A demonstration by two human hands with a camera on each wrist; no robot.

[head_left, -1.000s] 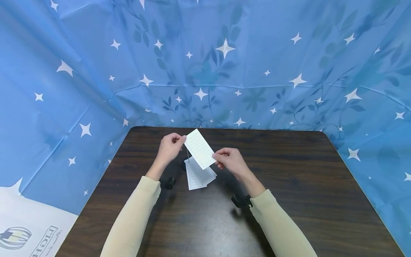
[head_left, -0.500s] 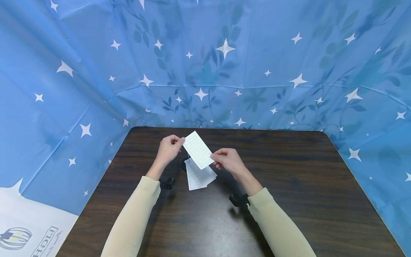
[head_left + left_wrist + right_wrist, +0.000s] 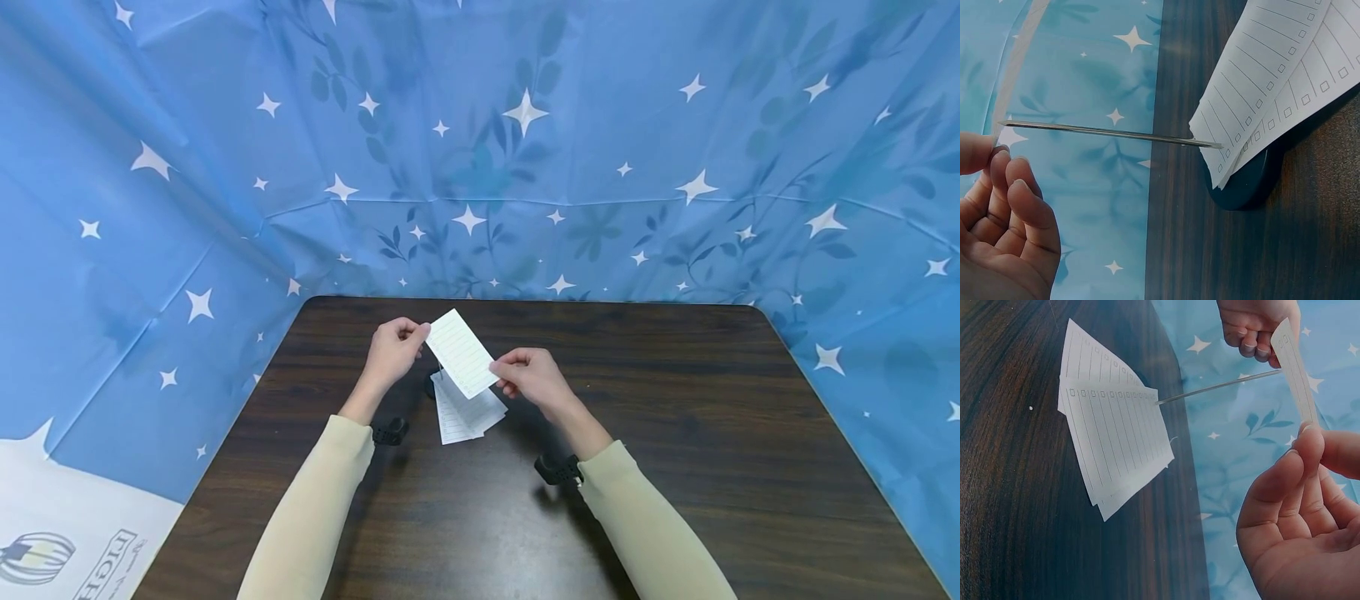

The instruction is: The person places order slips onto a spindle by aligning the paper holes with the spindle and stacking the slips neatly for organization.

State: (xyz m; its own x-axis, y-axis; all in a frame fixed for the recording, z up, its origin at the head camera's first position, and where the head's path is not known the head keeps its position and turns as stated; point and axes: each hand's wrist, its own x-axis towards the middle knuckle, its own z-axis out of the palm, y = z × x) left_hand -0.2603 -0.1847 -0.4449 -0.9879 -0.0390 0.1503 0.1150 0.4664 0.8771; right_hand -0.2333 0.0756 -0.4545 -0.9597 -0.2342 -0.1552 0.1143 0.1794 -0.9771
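My left hand (image 3: 393,350) pinches the upper left corner of a lined white paper slip (image 3: 460,354) between thumb and forefinger. At its lower right edge, my right hand (image 3: 536,379) pinches the same slip. Below it stands a paper spike, its thin metal rod (image 3: 1110,133) rising from a round black base (image 3: 1247,190). Several checklist slips (image 3: 459,421) are threaded on the rod and lie fanned out at the bottom. In the left wrist view the rod's pointed tip is right at the held slip, which appears almost edge-on there.
The spike stands on a dark wood-grain table (image 3: 712,433), toward its far side. A blue star-patterned cloth (image 3: 600,167) hangs behind the table and along its sides. Black straps with small devices (image 3: 558,469) sit on both wrists.
Both hands have shifted slightly left, and the held slip has come down a little over the spike. The threaded slips have stayed in place.
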